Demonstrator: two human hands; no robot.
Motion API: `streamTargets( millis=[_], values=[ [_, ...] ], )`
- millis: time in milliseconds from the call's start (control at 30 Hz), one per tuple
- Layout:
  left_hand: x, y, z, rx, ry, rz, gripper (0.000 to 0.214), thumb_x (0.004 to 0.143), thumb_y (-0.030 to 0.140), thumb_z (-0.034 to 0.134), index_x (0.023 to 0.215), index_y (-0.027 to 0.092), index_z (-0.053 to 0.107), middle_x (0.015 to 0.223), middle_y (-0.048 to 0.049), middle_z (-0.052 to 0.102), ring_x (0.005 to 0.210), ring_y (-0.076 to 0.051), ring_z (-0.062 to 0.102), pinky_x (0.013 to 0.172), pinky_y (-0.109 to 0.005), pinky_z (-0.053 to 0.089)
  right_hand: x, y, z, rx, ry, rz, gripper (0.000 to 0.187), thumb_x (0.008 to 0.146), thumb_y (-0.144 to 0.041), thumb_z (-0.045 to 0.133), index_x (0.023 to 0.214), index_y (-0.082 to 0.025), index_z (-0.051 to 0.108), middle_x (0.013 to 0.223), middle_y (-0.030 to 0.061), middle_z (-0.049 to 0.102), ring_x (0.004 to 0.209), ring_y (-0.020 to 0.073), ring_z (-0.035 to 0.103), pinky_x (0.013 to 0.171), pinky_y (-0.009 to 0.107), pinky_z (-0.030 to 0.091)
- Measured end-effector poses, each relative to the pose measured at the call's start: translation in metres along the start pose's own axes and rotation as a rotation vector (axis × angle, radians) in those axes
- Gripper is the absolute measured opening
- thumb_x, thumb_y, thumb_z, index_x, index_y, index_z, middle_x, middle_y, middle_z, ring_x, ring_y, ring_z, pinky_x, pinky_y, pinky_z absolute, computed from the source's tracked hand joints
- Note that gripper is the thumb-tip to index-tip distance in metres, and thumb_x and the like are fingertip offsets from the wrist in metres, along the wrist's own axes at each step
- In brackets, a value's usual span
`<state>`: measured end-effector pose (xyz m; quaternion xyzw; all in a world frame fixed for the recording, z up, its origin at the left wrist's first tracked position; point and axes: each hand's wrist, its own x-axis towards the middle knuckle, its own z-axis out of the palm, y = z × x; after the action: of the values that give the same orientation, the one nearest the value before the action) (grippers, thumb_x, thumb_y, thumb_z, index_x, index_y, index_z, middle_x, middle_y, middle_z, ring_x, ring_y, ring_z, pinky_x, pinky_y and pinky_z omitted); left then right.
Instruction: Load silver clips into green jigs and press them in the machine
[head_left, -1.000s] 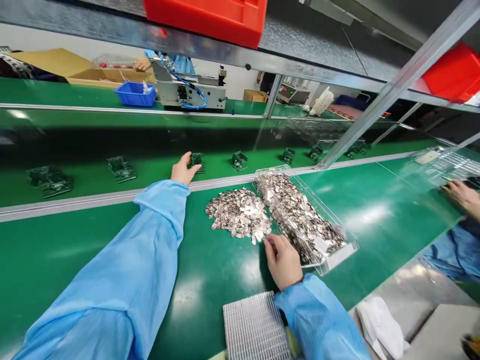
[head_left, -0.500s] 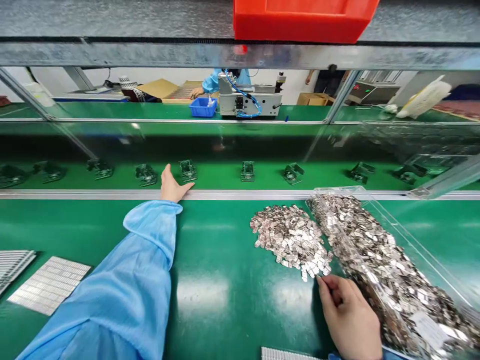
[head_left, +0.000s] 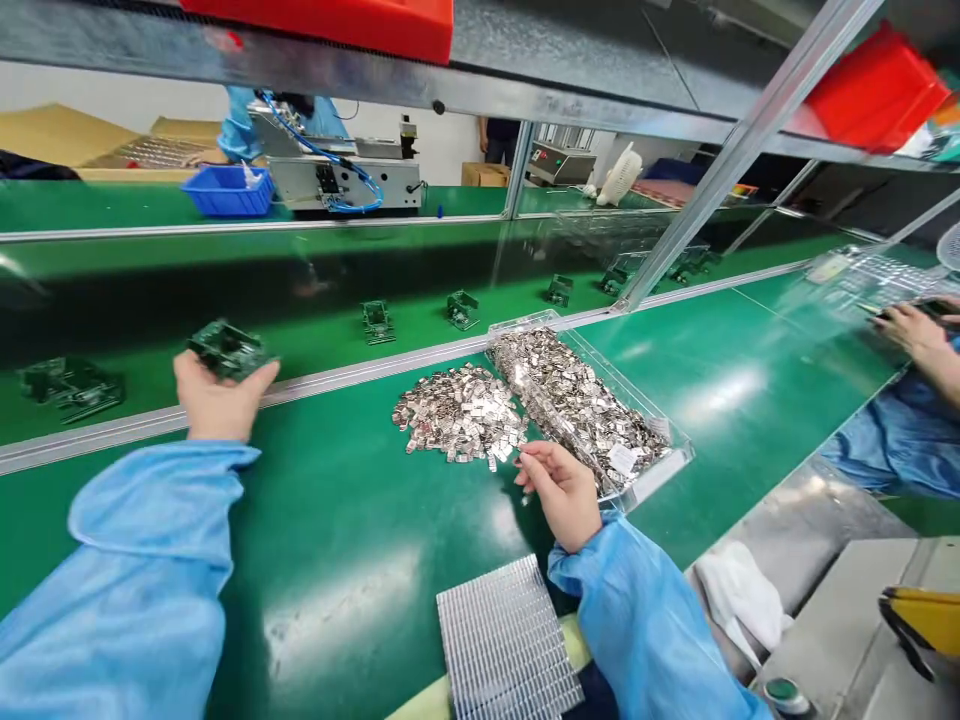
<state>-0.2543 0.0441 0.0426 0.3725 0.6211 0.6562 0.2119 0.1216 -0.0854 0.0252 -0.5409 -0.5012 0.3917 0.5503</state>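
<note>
My left hand grips a green circuit board between thumb and fingers, raised over the near rail of the conveyor belt. To its left another circuit board lies on the belt. My right hand is closed in a pinch at the near right edge of a pile of small silvery metal pieces; what sits between its fingertips is too small to make out. Beside that hand stands a clear plastic tray full of similar pieces. A ribbed silvery sheet lies nearer to me.
Several more boards, one of them a circuit board, sit along the belt. A metal upright rises behind the tray. A co-worker's hands are at the far right. Across the belt are a blue bin and a machine.
My left hand has closed on a circuit board and lifted it off the belt. The view has swung to the right. My right hand stays pinched by the pile.
</note>
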Motion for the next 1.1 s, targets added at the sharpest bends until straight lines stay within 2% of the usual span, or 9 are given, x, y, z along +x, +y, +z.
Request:
streamTargets(
  millis=[67, 167, 233, 300, 400, 500, 633, 833, 1100],
  values=[
    [-0.051, 0.011, 0.017, -0.095, -0.116, -0.017, 0.070, 0.047, 0.027, 0.087, 0.100, 0.021, 0.043, 0.103, -0.0021, 0.062, 0.097, -0.020, 0.063, 0.094, -0.043, 0.053, -0.012, -0.012, -0.002, 0.034, -0.014, 0.013, 0.028, 0.081, -0.044, 0.068, 0.087, -0.018, 0.061, 0.080, 0.0067, 0.071, 0.068, 0.0177, 0.068, 0.052, 0.025, 0.054],
    [-0.134, 0.024, 0.029, -0.162, -0.429, -0.118, 0.060, 0.056, 0.035, 0.084, 0.101, 0.021, 0.048, 0.088, -0.0010, 0.066, 0.071, -0.018, 0.068, 0.070, -0.038, 0.061, -0.038, -0.031, -0.007, 0.048, -0.071, 0.023, 0.024, 0.086, -0.042, 0.064, 0.086, -0.019, 0.057, 0.091, 0.0090, 0.072, 0.072, 0.0179, 0.069, 0.055, 0.026, 0.055],
    [-0.184, 0.033, 0.027, -0.275, -0.717, -0.255, 0.054, 0.064, 0.035, 0.081, 0.103, 0.023, 0.047, 0.092, -0.0012, 0.066, 0.070, -0.016, 0.069, 0.068, -0.034, 0.061, -0.058, -0.041, -0.013, -0.028, -0.094, -0.001, 0.020, 0.088, -0.039, 0.061, 0.086, -0.019, 0.058, 0.079, 0.0054, 0.070, 0.060, 0.0148, 0.064, 0.051, 0.024, 0.051],
    [-0.223, 0.042, 0.021, -0.380, -0.919, -0.368, 0.054, 0.068, 0.032, 0.080, 0.108, 0.025, 0.044, 0.100, -0.0016, 0.064, 0.075, -0.015, 0.070, 0.071, -0.031, 0.061, -0.078, -0.046, -0.019, -0.182, -0.082, -0.069, 0.015, 0.089, -0.033, 0.059, 0.089, -0.019, 0.063, 0.071, 0.0022, 0.066, 0.058, 0.0137, 0.059, 0.052, 0.024, 0.048],
    [-0.258, 0.051, 0.010, -0.453, -1.006, -0.391, 0.058, 0.071, 0.027, 0.079, 0.116, 0.028, 0.043, 0.105, -0.0020, 0.061, 0.084, -0.014, 0.069, 0.077, -0.028, 0.059, -0.104, -0.049, -0.026, -0.345, -0.092, -0.184, 0.017, 0.093, -0.026, 0.054, 0.098, -0.022, 0.070, 0.080, 0.0035, 0.065, 0.073, 0.0161, 0.062, 0.064, 0.027, 0.050],
    [-0.273, 0.050, 0.001, -0.439, -1.045, -0.305, 0.051, 0.079, 0.023, 0.071, 0.122, 0.030, 0.044, 0.107, -0.0020, 0.060, 0.089, -0.012, 0.066, 0.082, -0.024, 0.056, -0.122, -0.047, -0.026, -0.336, -0.120, -0.164, 0.020, 0.093, -0.024, 0.052, 0.102, -0.022, 0.070, 0.082, 0.0039, 0.067, 0.074, 0.0169, 0.063, 0.065, 0.028, 0.050],
    [-0.279, 0.044, -0.005, -0.390, -1.110, -0.233, 0.046, 0.085, 0.020, 0.065, 0.124, 0.030, 0.043, 0.111, -0.0032, 0.059, 0.092, -0.012, 0.064, 0.084, -0.023, 0.054, -0.131, -0.044, -0.018, -0.304, -0.045, -0.060, 0.010, 0.088, -0.026, 0.061, 0.083, -0.021, 0.069, 0.070, 0.0007, 0.064, 0.064, 0.0160, 0.060, 0.060, 0.027, 0.048],
    [-0.279, 0.038, -0.004, -0.365, -1.207, -0.198, 0.044, 0.086, 0.020, 0.062, 0.124, 0.031, 0.044, 0.113, -0.0046, 0.059, 0.101, -0.015, 0.064, 0.088, -0.026, 0.054, -0.127, -0.039, -0.001, -0.347, 0.019, -0.142, 0.011, 0.078, -0.013, 0.062, 0.077, -0.023, 0.069, 0.112, 0.0083, 0.061, 0.109, 0.0258, 0.056, 0.093, 0.042, 0.045],
    [-0.277, 0.041, -0.005, -0.345, -1.265, -0.164, 0.043, 0.086, 0.018, 0.061, 0.124, 0.030, 0.045, 0.110, -0.0044, 0.062, 0.098, -0.016, 0.065, 0.086, -0.027, 0.054, -0.124, -0.036, 0.010, -0.358, 0.036, -0.139, 0.014, 0.081, -0.017, 0.065, 0.069, -0.022, 0.061, 0.115, 0.0093, 0.060, 0.113, 0.0264, 0.053, 0.094, 0.044, 0.043]
  ],
)
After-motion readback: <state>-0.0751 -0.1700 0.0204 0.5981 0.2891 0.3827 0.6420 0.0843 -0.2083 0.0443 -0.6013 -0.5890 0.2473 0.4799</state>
